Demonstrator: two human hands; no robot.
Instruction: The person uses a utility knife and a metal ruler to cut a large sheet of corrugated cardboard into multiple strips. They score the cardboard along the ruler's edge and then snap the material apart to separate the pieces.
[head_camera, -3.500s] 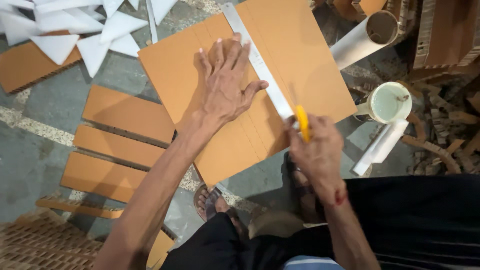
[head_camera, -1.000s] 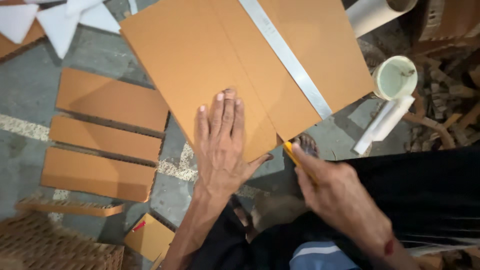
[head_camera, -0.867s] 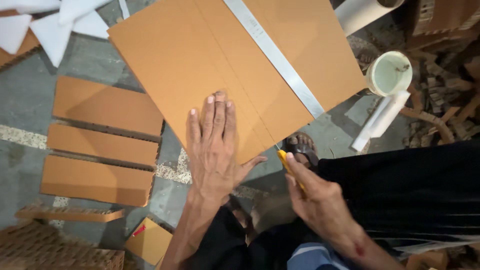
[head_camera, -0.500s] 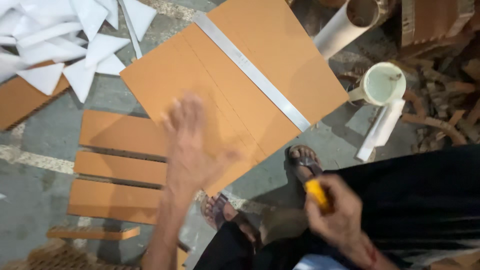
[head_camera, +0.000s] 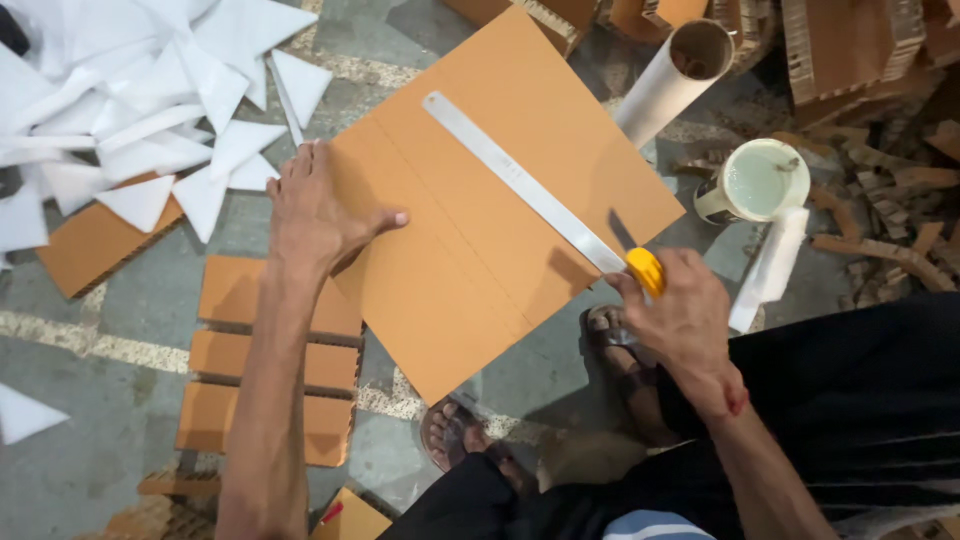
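Note:
A large brown cardboard sheet (head_camera: 480, 230) lies on the floor with a long steel ruler (head_camera: 520, 180) laid diagonally across it. My left hand (head_camera: 318, 210) grips the sheet's left edge, thumb on top. My right hand (head_camera: 685, 310) is closed around a yellow utility knife (head_camera: 643, 265), its dark blade raised beside the ruler's near end at the sheet's right edge.
Three cut cardboard strips (head_camera: 270, 370) lie at lower left. White paper offcuts (head_camera: 130, 110) pile at top left. A cardboard tube (head_camera: 675, 75), a pale mug (head_camera: 755, 180), a white strip (head_camera: 770, 270) and corrugated scraps (head_camera: 880, 200) sit right. My sandalled feet (head_camera: 610, 340) rest near the sheet.
My left hand lifted off the sheet's near corner and moved to its left edge. My right hand with the knife pulled back, then rose to the ruler's near end.

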